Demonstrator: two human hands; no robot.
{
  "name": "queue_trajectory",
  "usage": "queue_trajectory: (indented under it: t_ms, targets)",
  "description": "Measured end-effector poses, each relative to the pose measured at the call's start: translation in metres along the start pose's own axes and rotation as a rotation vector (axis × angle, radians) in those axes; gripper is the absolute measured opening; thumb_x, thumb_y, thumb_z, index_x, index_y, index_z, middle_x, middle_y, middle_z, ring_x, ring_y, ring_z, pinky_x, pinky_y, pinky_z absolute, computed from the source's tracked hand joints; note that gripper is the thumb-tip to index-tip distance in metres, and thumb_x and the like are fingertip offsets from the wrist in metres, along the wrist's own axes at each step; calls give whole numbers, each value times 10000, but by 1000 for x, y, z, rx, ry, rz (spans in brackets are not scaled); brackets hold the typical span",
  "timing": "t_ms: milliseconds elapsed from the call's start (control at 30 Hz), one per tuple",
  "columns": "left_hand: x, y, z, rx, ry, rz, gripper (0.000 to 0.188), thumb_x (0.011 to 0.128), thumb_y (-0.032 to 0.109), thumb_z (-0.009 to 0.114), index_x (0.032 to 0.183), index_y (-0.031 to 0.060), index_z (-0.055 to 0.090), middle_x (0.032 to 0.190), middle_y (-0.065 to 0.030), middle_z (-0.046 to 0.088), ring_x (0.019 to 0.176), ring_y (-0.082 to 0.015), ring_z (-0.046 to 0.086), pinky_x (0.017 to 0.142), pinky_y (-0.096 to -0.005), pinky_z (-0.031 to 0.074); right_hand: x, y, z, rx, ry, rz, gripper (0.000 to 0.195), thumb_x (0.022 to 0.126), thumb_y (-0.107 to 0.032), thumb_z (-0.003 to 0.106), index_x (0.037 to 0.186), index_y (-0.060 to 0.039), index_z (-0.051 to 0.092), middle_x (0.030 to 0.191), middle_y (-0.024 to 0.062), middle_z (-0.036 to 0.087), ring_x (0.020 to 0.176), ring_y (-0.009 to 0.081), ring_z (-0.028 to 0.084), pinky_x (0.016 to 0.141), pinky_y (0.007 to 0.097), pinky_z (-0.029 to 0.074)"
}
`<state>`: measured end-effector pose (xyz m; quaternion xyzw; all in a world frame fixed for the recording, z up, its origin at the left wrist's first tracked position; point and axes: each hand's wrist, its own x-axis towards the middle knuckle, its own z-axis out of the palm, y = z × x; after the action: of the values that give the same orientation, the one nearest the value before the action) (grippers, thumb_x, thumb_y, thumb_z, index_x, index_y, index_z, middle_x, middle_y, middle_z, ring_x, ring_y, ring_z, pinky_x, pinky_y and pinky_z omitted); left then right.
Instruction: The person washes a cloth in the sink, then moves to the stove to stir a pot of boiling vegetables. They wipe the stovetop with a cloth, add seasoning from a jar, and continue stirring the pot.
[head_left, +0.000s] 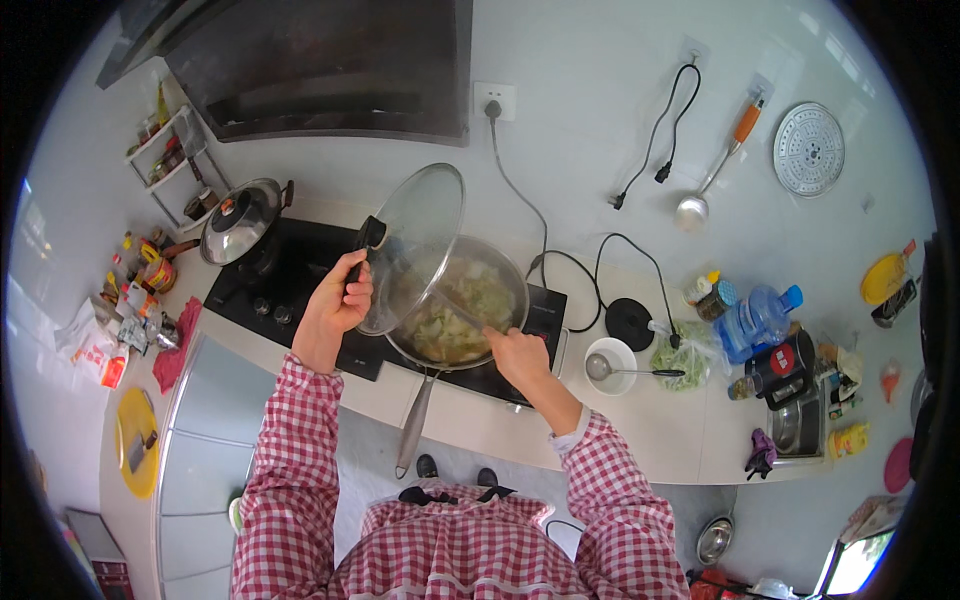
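My left hand (339, 300) grips the black knob of a glass lid (420, 225). The lid is tilted up on its edge over the left side of a frying pan (517, 274). Chopped greens in a steaming broth (457, 322) fill the pan, and its long handle (415, 427) points toward me. In my right hand (520, 356) is the handle of a utensil (457, 309) that reaches into the food; its far end is hidden behind the lid and in the food. The pan sits on a black induction cooker (547, 315).
Left of the pan, a lidded wok (244, 221) stands on the black gas hob (307, 247). To the right are a white bowl (611, 386) with a ladle (600, 367) across it, a bag of greens (682, 364) and a water jug (750, 322). A power cord (517, 187) runs down the wall.
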<state>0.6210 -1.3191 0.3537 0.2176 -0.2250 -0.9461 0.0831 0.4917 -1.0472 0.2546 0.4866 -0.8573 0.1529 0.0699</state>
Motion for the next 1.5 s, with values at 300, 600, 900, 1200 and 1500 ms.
queue_trajectory:
  t_ms: [300, 600, 900, 1200, 1500]
  targets:
    - [5, -10, -10, 177, 86, 37, 205, 784, 173, 680, 713, 71, 516, 573, -16, 479, 414, -59, 413, 322, -145, 290, -31, 28, -24, 98, -15, 253, 212, 820, -213, 557, 1022, -174, 609, 660, 140, 608, 603, 320, 602, 539, 443, 474]
    - [7, -17, -24, 327, 158, 66, 205, 773, 178, 691, 742, 77, 516, 588, -27, 499, 415, -66, 424, 324, -160, 295, -94, 12, -71, 82, -132, 211, 211, 797, -201, 553, 999, -176, 608, 656, 142, 604, 598, 307, 608, 507, 432, 471]
    - [5, -23, -31, 286, 143, 49, 198, 784, 189, 683, 724, 89, 523, 578, -11, 493, 421, -57, 421, 330, -155, 292, -81, 18, -154, -200, -92, 74, 182, 798, -158, 522, 936, -168, 639, 628, 108, 566, 559, 287, 594, 461, 406, 447]
    - [6, -29, -24, 266, 88, 10, 201, 799, 201, 668, 716, 88, 524, 574, -5, 494, 413, -52, 424, 324, -148, 293, -8, 38, -153, -243, -257, -86, 182, 732, -71, 542, 819, -143, 685, 684, 111, 624, 679, 281, 631, 562, 392, 479]
    - [-3, -23, -21, 247, 114, 59, 200, 791, 206, 674, 721, 87, 530, 585, -5, 493, 411, -46, 406, 325, -140, 276, 10, 32, -159, -280, -492, -118, 188, 744, -165, 557, 880, -152, 685, 732, 114, 634, 728, 285, 625, 593, 412, 484]
